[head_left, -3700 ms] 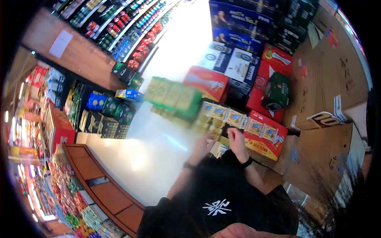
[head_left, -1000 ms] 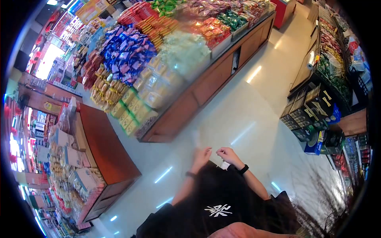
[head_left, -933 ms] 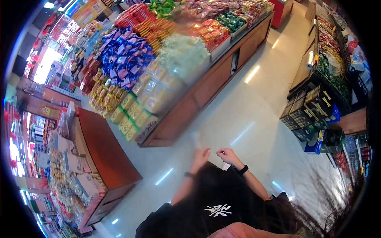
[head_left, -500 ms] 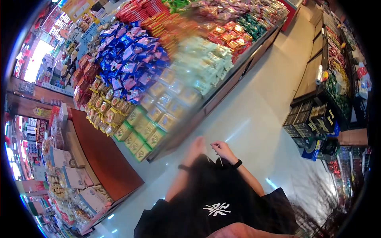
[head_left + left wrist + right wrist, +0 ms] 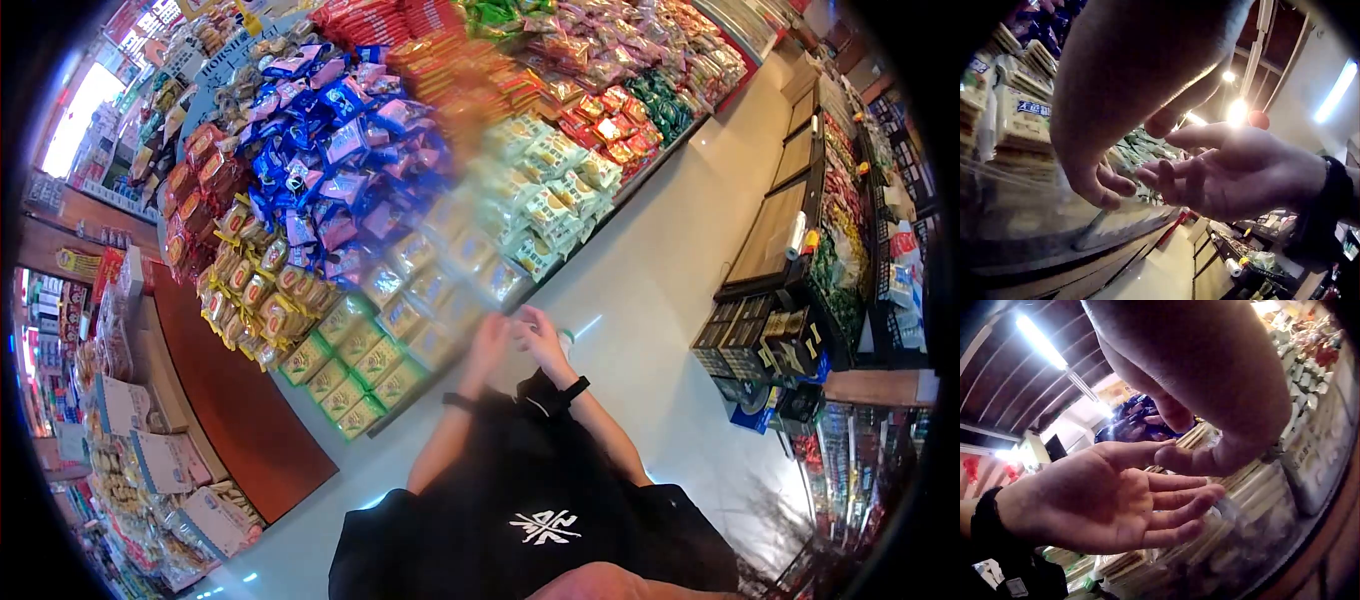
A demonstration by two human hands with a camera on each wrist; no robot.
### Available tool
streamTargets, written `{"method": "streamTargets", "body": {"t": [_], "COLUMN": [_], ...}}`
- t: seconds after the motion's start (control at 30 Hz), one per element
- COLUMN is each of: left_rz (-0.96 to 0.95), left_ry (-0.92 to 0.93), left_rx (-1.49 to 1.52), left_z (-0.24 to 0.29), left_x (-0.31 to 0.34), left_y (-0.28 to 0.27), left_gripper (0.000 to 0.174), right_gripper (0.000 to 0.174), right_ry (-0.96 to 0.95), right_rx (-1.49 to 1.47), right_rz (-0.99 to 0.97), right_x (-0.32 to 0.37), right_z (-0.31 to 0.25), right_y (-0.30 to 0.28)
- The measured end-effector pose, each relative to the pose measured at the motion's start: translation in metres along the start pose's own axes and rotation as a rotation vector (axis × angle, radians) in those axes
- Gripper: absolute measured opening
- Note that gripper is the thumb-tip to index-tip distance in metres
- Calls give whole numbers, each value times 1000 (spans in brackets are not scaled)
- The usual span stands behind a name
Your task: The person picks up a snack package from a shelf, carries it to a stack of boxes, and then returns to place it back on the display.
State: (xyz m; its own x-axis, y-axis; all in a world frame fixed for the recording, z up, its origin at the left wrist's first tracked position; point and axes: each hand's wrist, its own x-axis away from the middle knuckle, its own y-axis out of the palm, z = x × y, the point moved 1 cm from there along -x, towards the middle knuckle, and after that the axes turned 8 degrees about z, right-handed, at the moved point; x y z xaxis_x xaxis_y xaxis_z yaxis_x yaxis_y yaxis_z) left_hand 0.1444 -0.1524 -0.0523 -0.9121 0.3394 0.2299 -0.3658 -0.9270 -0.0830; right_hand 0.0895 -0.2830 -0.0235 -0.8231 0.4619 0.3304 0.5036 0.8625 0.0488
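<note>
Both bare hands hang close together at the front edge of a snack display in the head view. The left hand [image 5: 487,350], blurred, has its fingers extended with nothing in them. Beside it, the right hand [image 5: 542,342] has loosely bent fingers and holds nothing visible. Clear-wrapped biscuit packs [image 5: 428,288] and green-edged packs [image 5: 375,360] lie just left of the hands. In the left wrist view, biscuit packs [image 5: 1025,115] lie behind the left hand [image 5: 1147,81]. From the right wrist, the left palm [image 5: 1110,503] faces the camera below the right hand [image 5: 1210,387]. Whether the fingertips touch is unclear.
Blue and pink packets [image 5: 345,150], yellow-tied packs [image 5: 265,290] and pale green packets [image 5: 560,195] fill the display. A brown counter [image 5: 230,390] stands at the left. Across the aisle floor [image 5: 640,260] are stacked black boxes [image 5: 735,335] and a shelf of goods [image 5: 840,230].
The display has come closer and spreads further right in the head view. Both hands have drawn nearer each other and stand beside its edge. The aisle boxes sit slightly lower.
</note>
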Motion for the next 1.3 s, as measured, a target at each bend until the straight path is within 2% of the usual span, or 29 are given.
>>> {"method": "streamTargets", "body": {"t": [0.07,0.23,0.33,0.43,0.53,0.73,0.83,0.93,1.03,1.13,1.27,1.3], "left_rz": [7,67,117,122,178,195,237,210,114,6,-74,-102], "left_ry": [-24,-94,-212,-197,-367,-272,-313,-394,-239,-261,-306,-307], "left_rx": [21,168,286,376,149,183,273,272,146,193,48,38], "left_z": [13,-5,12,14,28,55,73,77,62,45,23,31], "left_x": [-5,-31,-30,-38,-44,-49,-49,-48,-51,-52,-50,-46], "left_y": [1,2,2,4,2,6,9,6,-1,-9,-20,-22], "left_gripper": [44,44,45,43,41,29,22,19,26,28,31,32], "right_gripper": [50,58,57,50,44,38,37,36,36,20,23,25], "right_ry": [44,224,282,237,277,258,303,323,263,261,291,281], "right_rx": [-45,-134,-94,-63,1,-20,-67,-43,-3,-44,-67,-92], "right_rz": [-6,-42,-77,-118,-128,-186,-255,-282,-318,-207,-165,-155], "right_x": [-11,-37,-58,-74,-78,-83,-77,-74,-71,-53,-45,-45], "right_z": [-5,-26,-25,-16,-27,-43,-67,-72,-72,-102,-83,-70], "right_y": [1,7,9,8,4,8,11,11,9,12,9,8]}}
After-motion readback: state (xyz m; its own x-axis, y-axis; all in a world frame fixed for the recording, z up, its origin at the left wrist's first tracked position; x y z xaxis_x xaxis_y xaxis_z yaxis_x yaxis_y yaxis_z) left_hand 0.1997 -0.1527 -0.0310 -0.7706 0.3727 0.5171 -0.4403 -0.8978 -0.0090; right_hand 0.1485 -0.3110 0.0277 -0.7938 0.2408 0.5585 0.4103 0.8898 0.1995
